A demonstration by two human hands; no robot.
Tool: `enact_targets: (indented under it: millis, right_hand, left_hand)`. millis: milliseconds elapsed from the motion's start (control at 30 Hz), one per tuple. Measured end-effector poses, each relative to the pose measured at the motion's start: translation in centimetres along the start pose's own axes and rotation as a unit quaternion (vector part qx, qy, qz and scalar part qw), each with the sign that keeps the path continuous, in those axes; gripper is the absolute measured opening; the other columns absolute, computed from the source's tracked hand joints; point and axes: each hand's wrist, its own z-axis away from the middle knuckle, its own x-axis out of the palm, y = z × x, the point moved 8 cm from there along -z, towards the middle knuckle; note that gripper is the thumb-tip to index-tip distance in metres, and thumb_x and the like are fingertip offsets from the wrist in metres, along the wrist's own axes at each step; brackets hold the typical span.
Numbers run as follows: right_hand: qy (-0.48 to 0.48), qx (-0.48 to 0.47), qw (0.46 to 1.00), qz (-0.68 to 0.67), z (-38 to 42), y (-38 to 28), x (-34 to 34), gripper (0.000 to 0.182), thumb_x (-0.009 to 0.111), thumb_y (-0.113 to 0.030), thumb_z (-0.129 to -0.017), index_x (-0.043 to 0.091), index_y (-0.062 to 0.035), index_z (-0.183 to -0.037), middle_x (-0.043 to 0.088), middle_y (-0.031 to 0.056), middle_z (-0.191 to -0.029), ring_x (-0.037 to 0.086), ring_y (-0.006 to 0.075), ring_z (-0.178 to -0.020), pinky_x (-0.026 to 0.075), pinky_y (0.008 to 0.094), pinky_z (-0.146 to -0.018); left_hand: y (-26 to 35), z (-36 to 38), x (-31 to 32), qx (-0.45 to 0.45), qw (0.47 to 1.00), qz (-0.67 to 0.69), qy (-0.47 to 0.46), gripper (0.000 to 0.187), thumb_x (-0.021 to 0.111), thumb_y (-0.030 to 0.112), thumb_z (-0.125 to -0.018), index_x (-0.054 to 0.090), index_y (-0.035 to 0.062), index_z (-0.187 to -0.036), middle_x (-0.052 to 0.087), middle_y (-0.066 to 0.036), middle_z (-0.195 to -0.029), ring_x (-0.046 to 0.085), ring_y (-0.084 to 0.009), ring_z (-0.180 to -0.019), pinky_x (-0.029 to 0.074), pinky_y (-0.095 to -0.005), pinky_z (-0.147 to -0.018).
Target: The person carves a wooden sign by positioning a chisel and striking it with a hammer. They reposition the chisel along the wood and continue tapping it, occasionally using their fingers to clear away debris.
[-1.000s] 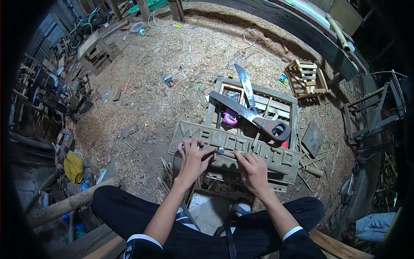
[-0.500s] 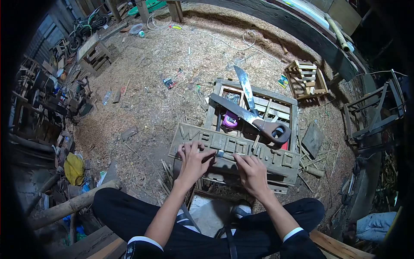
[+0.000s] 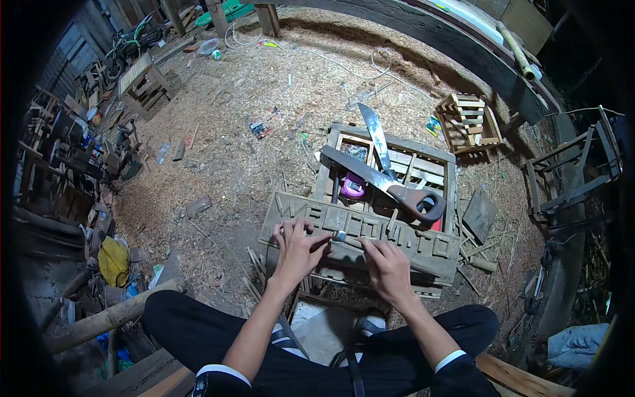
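My left hand (image 3: 295, 250) rests over a weathered wooden board (image 3: 423, 259), fingers bent and thumb reaching right. My right hand (image 3: 389, 268) pinches the right end of a small thin wooden strip (image 3: 351, 241). The left thumb and fingertips are at the strip's other end, by a small grey, shiny piece (image 3: 339, 235). Small wooden pieces, some joined in frame-like shapes, lie along the board just beyond my fingers. Behind them, a handsaw (image 3: 360, 165) with a brown handle lies across a slatted wooden crate, over a second broad blade (image 3: 376, 132). A purple tape measure (image 3: 353, 186) sits left of the saw.
The slatted crate (image 3: 451, 182) supports the board in front of my knees. A smaller wooden crate (image 3: 493, 126) stands at the back right. A flat wood offcut (image 3: 480, 213) lies right of the board. Wood shavings cover the ground; a bamboo pole (image 3: 119, 314) is at left.
Both hands keep nearly the same places and grip. The board's left end and the small grey piece have shifted very slightly.
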Motion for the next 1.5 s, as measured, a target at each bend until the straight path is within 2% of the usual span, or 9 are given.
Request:
enact_targets:
  millis: [67, 167, 433, 533, 867, 1167, 1267, 1333, 1500]
  right_hand:
    - [-0.037, -0.01, 0.999, 0.016, 0.2, 0.3, 1.2, 0.047, 0.071, -0.006, -0.09, 0.067, -0.0125, -0.137, 0.071, 0.0067, -0.107, 0.066, 0.0275, -0.096, 0.05, 0.0425, -0.077]
    - [-0.003, -0.016, 1.0, 0.005, -0.5, -0.6, -0.4, 0.042, 0.071, -0.004, -0.091, 0.069, -0.01, -0.133, 0.071, 0.0095, -0.104, 0.067, 0.0308, -0.092, 0.052, 0.0433, -0.077]
    - [-0.024, -0.015, 0.999, 0.016, -0.2, -0.7, -0.1, 0.047, 0.072, -0.006, -0.09, 0.068, -0.0125, -0.136, 0.07, 0.0081, -0.104, 0.066, 0.0288, -0.094, 0.051, 0.0426, -0.078]
    - [0.056, 0.032, 0.998, -0.02, -0.6, 0.2, -1.8, 0.042, 0.071, -0.005, -0.094, 0.069, -0.01, -0.135, 0.069, 0.011, -0.102, 0.066, 0.032, -0.092, 0.052, 0.0442, -0.077]
    - [0.06, 0.058, 0.996, -0.04, -0.2, 1.3, -1.2, 0.043, 0.071, -0.004, -0.093, 0.069, -0.0095, -0.135, 0.069, 0.0135, -0.103, 0.067, 0.0343, -0.094, 0.053, 0.0456, -0.08]
    - [0.054, 0.082, 0.993, -0.069, -0.1, 1.1, -0.9, 0.045, 0.071, -0.005, -0.093, 0.067, -0.0102, -0.137, 0.069, 0.0134, -0.102, 0.067, 0.0347, -0.095, 0.054, 0.0464, -0.081]
    - [0.048, 0.094, 0.992, -0.07, -0.1, 1.1, -0.8, 0.044, 0.071, -0.005, -0.093, 0.068, -0.0107, -0.136, 0.069, 0.013, -0.103, 0.067, 0.0344, -0.096, 0.054, 0.0464, -0.082]
    - [0.046, 0.093, 0.993, -0.064, 0.1, 1.0, -0.6, 0.043, 0.071, -0.005, -0.093, 0.068, -0.0108, -0.136, 0.069, 0.0129, -0.103, 0.067, 0.0342, -0.096, 0.054, 0.0462, -0.082]
    - [0.039, 0.106, 0.992, -0.057, 0.4, 1.4, 0.0, 0.041, 0.071, -0.006, -0.093, 0.069, -0.0108, -0.134, 0.07, 0.0127, -0.105, 0.068, 0.0339, -0.098, 0.054, 0.0458, -0.083]
  left_hand:
    - [0.1, -0.1, 0.0, 0.005, 1.0, -0.004, 0.002, 0.035, 0.087, 0.023, -0.079, 0.083, 0.0214, -0.114, 0.057, -0.007, -0.121, 0.046, -0.0308, -0.128, 0.024, -0.0575, -0.114]
    - [-0.3, -0.1, 0.1, -0.002, 1.0, -0.006, -0.003, 0.035, 0.088, 0.023, -0.079, 0.083, 0.0216, -0.114, 0.057, -0.006, -0.122, 0.046, -0.0309, -0.128, 0.024, -0.0569, -0.114]
    - [-0.2, 0.1, 0.3, 0.007, 1.0, -0.006, 0.003, 0.033, 0.088, 0.025, -0.079, 0.083, 0.0237, -0.113, 0.057, -0.006, -0.121, 0.046, -0.0305, -0.128, 0.024, -0.0568, -0.112]
    - [-0.2, 0.1, 0.3, 0.01, 1.0, 0.002, 0.007, 0.031, 0.087, 0.028, -0.081, 0.083, 0.0234, -0.111, 0.057, -0.006, -0.121, 0.046, -0.0305, -0.128, 0.024, -0.0564, -0.112]
    - [-0.2, 0.4, -0.3, -0.018, 1.0, 0.006, -0.001, 0.03, 0.083, 0.03, -0.08, 0.077, 0.0186, -0.107, 0.056, -0.011, -0.126, 0.044, -0.0332, -0.131, 0.022, -0.0587, -0.114]
    - [0.1, 1.4, -0.9, -0.007, 1.0, -0.003, 0.01, 0.044, 0.084, 0.034, -0.076, 0.078, 0.0224, -0.118, 0.056, -0.011, -0.132, 0.043, -0.0313, -0.133, 0.02, -0.0532, -0.116]
    - [-0.3, 1.6, -0.7, 0.001, 1.0, -0.002, 0.002, 0.042, 0.084, 0.031, -0.078, 0.081, 0.0237, -0.119, 0.056, -0.01, -0.134, 0.043, -0.031, -0.133, 0.019, -0.0529, -0.116]
    - [-0.6, 1.6, -0.5, -0.007, 1.0, 0.008, -0.014, 0.034, 0.082, 0.029, -0.082, 0.081, 0.0209, -0.115, 0.054, -0.012, -0.137, 0.043, -0.0324, -0.135, 0.02, -0.0588, -0.117]
    - [-0.5, 1.5, -0.8, -0.011, 1.0, 0.005, 0.007, 0.03, 0.083, 0.028, -0.083, 0.082, 0.0206, -0.112, 0.057, -0.01, -0.135, 0.045, -0.0323, -0.133, 0.022, -0.0561, -0.116]
